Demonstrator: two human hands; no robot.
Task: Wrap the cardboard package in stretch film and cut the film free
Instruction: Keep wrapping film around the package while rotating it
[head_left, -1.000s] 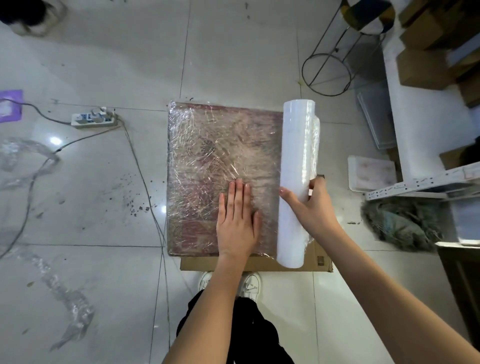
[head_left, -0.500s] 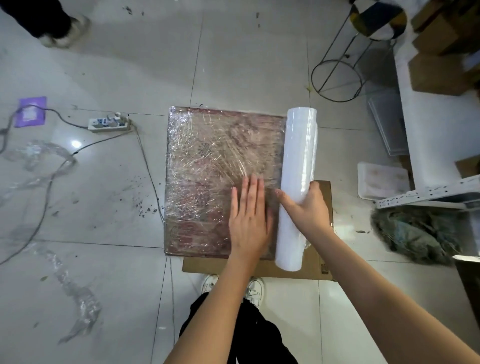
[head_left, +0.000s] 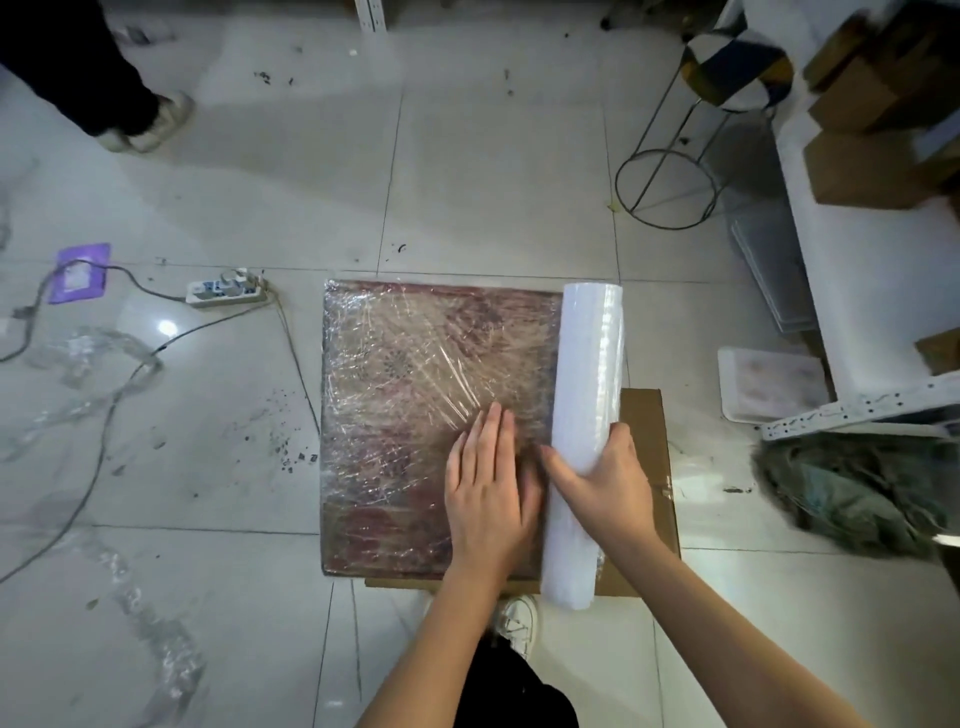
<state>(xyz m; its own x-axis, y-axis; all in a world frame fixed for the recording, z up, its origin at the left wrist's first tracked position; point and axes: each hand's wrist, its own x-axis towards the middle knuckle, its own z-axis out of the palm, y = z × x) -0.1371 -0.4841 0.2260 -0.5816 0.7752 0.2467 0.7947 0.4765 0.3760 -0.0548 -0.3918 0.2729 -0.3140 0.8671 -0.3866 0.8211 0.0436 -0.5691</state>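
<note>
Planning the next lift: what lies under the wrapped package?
A flat cardboard sheet sticks out right of and below the package. How far it runs underneath is hidden.

It looked like a small packing or stockroom space. The work lay directly on a scuffed, glossy grey tiled floor (head_left: 493, 171) marked with dark specks. Brown cardboard boxes (head_left: 878, 130) were stacked on a white perforated metal shelving unit (head_left: 852, 410) at the right. Crumpled scraps of clear plastic film (head_left: 93, 353) littered the tiles beside a white power strip (head_left: 226, 291) with its trailing grey cable. A flat brown cardboard sheet (head_left: 647, 447) lay underneath the wrapped package.
</note>
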